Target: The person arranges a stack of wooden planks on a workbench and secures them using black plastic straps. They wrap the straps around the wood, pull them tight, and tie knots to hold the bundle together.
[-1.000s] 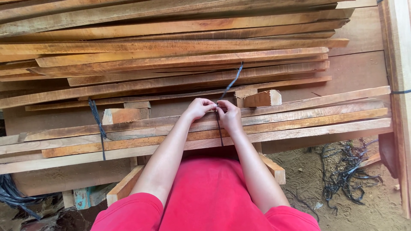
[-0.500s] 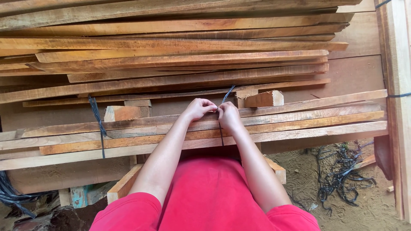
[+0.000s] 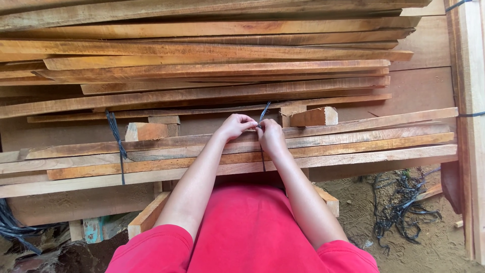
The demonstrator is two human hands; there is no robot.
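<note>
**Hands close in on the dark tie**

Nearest the camera, red sleeves and both forearms reach forward. The left hand (image 3: pixel 236 126) and right hand (image 3: pixel 270 135) meet at a dark cord (image 3: pixel 262 114) wrapped around the near bundle of planks (image 3: pixel 353 139); both pinch it, apparently knotting. Compared with a second ago, the cord's free end stands shorter and straighter, suggesting tightening. Beyond, a wood block (image 3: pixel 313 117) sits before stacked boards (image 3: pixel 202 50).
</note>
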